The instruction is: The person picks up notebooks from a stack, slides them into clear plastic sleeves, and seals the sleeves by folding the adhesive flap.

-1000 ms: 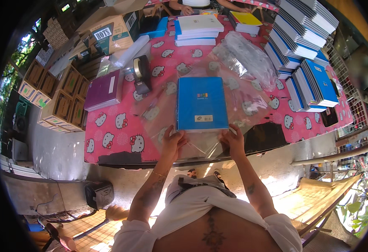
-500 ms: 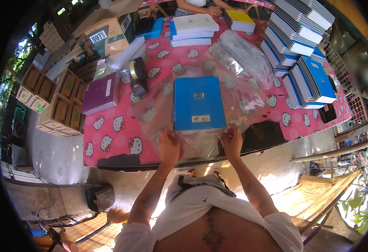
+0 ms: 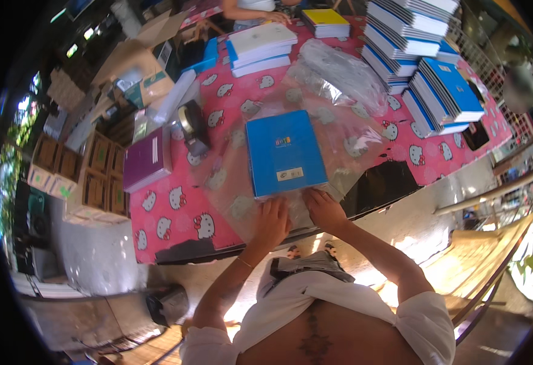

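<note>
A blue-covered notebook (image 3: 286, 155), seemingly the top of a thin stack, lies on a clear plastic sheet (image 3: 230, 188) spread over the table. My left hand (image 3: 272, 220) is at the near edge of the notebook, its fingers bent and closed on the plastic. Beside it, my right hand (image 3: 325, 210) is closed on the plastic near the notebook's near right corner. Fingertips of both hands are partly hidden. To the left stand a tape dispenser (image 3: 193, 128) and a stack of purple notebooks (image 3: 147, 159).
Tall stacks of blue-and-white notebooks (image 3: 443, 91) rise at the right. Folded clear plastic (image 3: 339, 76) lies beyond the blue notebook. White-topped notebooks (image 3: 263, 45) and yellow ones (image 3: 325, 21) sit farther back, near another person (image 3: 257, 12). Cardboard boxes (image 3: 93, 176) are stacked left of the table.
My hands have come closer together along the notebook's near edge, the left moving right and the right slightly left. The whole view has tilted, and the notebook appears slightly turned.
</note>
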{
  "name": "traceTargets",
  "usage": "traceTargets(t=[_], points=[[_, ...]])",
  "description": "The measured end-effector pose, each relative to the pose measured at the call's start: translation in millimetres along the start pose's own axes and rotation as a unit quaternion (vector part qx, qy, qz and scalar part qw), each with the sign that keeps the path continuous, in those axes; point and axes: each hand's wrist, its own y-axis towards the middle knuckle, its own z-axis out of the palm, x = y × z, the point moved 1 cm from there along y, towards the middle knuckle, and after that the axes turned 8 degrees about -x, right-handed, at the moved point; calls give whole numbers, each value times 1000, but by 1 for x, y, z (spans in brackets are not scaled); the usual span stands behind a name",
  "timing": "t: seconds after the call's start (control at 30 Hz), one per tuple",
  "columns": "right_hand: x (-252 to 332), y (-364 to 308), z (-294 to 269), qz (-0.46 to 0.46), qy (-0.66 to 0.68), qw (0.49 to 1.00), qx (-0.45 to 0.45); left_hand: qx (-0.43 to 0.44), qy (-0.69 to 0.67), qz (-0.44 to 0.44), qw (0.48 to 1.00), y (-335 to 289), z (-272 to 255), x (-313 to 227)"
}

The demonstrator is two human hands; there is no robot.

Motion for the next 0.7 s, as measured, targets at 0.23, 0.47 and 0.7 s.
traceTargets(t=[0.23, 0.47, 0.7], points=[[14, -4, 4, 117, 52, 992, -16, -13, -167, 13, 986, 40, 1, 23], [31, 27, -28, 140, 4, 982, -126, 112, -208, 0, 972, 71, -9, 30], [-5, 69, -8, 20, 121, 991, -46, 74, -302, -29, 950, 83, 0, 58]])
